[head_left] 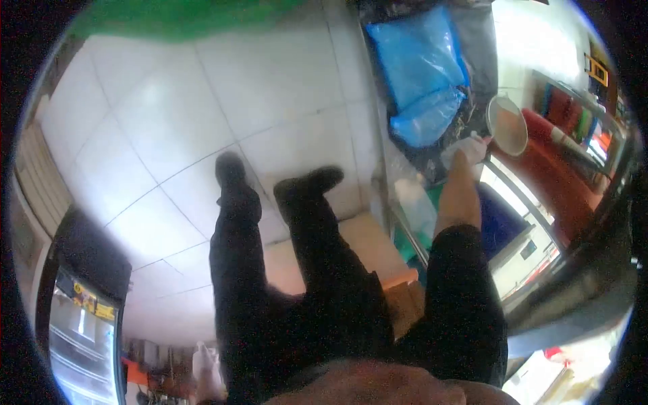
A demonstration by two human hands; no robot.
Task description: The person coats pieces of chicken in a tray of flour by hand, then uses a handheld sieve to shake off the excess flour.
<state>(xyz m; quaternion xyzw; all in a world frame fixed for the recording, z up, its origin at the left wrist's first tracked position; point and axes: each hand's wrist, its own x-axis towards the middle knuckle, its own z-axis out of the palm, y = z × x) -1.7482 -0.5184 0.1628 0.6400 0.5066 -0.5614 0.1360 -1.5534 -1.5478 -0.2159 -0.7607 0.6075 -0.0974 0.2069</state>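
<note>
The round, pale, shallow bowl (pixel 507 126) is at the far right, beside the crinkled black plastic sheet (pixel 480 50). The right hand (pixel 466 151), in a thin translucent glove, is nearly closed, its fingers apparently pinching the bowl's near rim. A one-sided hold through slick film could let the bowl tip or slip. Nearby, a glossy blue plastic bag (pixel 422 64) could snag a sleeve. The left hand (pixel 206 364) is blurred at lower left; I cannot tell its opening or hold.
</note>
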